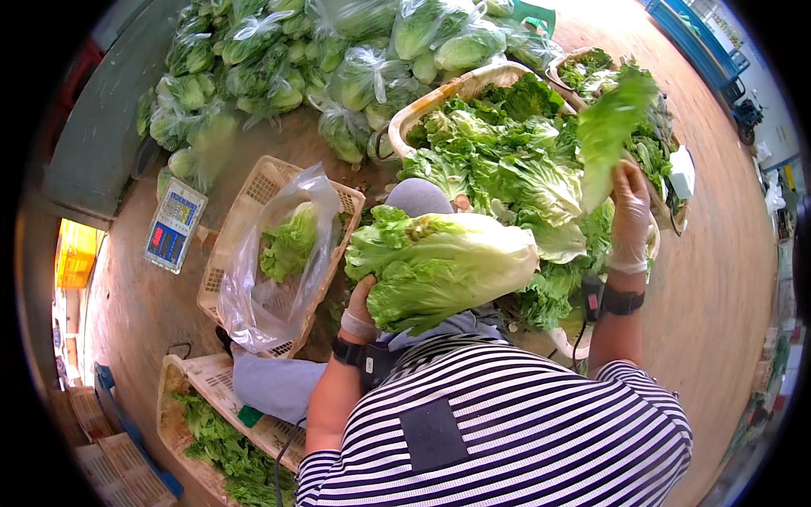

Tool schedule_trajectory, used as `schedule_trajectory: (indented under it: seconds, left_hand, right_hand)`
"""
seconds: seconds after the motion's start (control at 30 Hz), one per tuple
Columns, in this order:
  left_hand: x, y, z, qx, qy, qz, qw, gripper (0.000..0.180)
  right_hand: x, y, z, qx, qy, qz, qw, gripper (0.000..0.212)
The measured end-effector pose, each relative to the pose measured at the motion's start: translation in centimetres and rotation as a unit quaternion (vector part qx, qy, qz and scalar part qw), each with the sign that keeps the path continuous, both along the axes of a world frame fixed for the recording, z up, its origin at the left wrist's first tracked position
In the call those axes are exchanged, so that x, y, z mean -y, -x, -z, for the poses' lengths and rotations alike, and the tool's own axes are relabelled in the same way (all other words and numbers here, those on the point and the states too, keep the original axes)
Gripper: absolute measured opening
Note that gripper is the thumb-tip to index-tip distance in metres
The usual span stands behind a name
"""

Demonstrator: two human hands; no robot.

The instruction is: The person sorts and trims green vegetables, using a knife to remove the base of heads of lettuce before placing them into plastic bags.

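Observation:
A large Chinese cabbage (pixel 460 262) with green leaves and a pale base lies across in front of my lap. My left hand (pixel 360 301) is closed around its leafy end from the left; part of the fingers is hidden beneath the leaves. Out to the right, my gloved right hand (pixel 628 207) pinches a loose cabbage leaf (pixel 610 127), raised and blurred above the big basket. Loose leaves (pixel 507 156) heap up in that basket (pixel 460 84), just beyond the cabbage.
On the left, a slatted crate (pixel 211 275) holds an open plastic bag (pixel 270 313) with a cabbage in it. A scale display (pixel 174 226) stands beside it. Bagged cabbages (pixel 363 76) pile up at the back. Another leaf basket (pixel 583 55) is far right; a leaf-filled crate (pixel 173 397) sits near left.

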State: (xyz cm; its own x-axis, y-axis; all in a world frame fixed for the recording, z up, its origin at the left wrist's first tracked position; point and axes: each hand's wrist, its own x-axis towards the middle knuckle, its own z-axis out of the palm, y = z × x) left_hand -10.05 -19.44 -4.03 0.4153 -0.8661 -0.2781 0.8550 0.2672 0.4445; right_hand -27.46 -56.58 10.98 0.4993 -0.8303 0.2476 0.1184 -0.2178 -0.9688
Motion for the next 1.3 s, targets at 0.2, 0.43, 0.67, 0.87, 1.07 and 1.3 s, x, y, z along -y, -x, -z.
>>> schedule_trajectory:
  seconds: [0.2, 0.43, 0.67, 0.87, 1.07, 1.3]
  left_hand:
    - [0.9, -0.3, -1.0, 0.0, 0.022, -0.016, 1.0, 0.069]
    - [2.0, -1.1, -3.4, 0.123, 0.013, 0.054, 0.991, 0.079]
    - [1.6, -1.1, -3.6, 0.167, -0.025, 0.061, 0.984, 0.09]
    - [0.9, -1.5, -2.8, 0.161, -0.022, 0.066, 0.985, 0.09]
    - [0.9, -1.6, -2.6, 0.18, -0.059, 0.044, 0.981, 0.085]
    - [1.3, -1.2, -2.1, 0.136, -0.044, 0.021, 0.99, 0.081]
  right_hand:
    - [-2.6, -0.8, 1.0, -0.162, 0.086, -0.059, 0.981, 0.021]
    - [-10.8, -5.7, -4.5, -0.239, 0.329, -0.325, 0.854, 0.042]
    - [-8.7, -5.9, -0.9, -0.394, 0.18, -0.459, 0.775, 0.051]
    - [-8.9, -4.8, 0.2, -0.382, 0.084, -0.508, 0.767, 0.04]
    - [-10.1, -4.4, 0.5, -0.356, 0.168, -0.438, 0.808, 0.025]
    - [-11.7, -4.4, 1.3, -0.29, 0.241, -0.325, 0.867, 0.036]
